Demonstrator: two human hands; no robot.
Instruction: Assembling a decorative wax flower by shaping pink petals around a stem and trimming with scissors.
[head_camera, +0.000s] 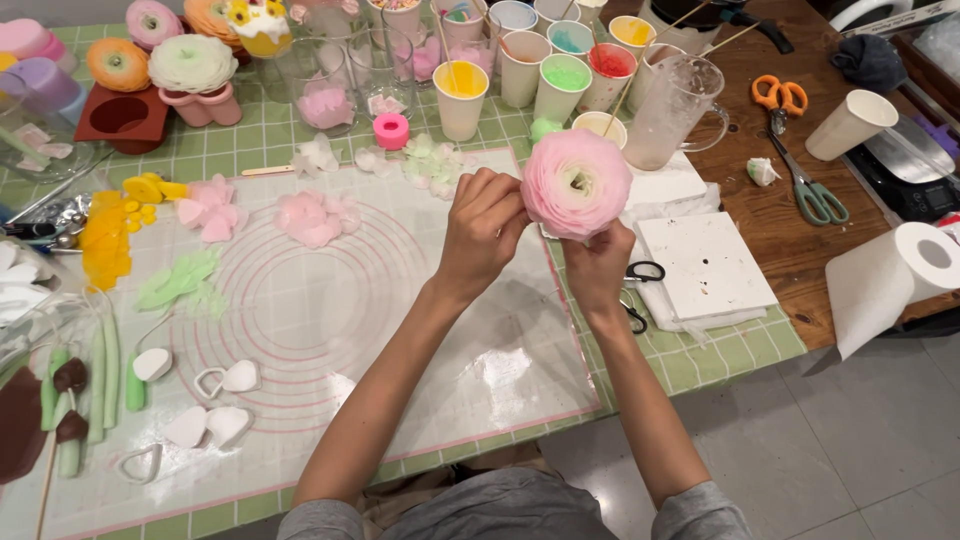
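Note:
A round pink flower (577, 183) made of many thin layered petals, pale green at its centre, is held up above the white work mat (320, 320). My right hand (598, 268) grips it from below. My left hand (482, 232) touches its left side, fingertips pinching the outer petals. Loose pink petals (312, 217) lie on the mat to the left of my hands.
Several paper cups of coloured paste (560, 80) and a clear jug (672, 110) stand behind. White foam slabs (705, 262) and small black scissors (640, 290) lie right; orange scissors (790, 150), a paper towel roll (890, 280). Heart cutters (215, 385) and green stems (100, 380) lie left.

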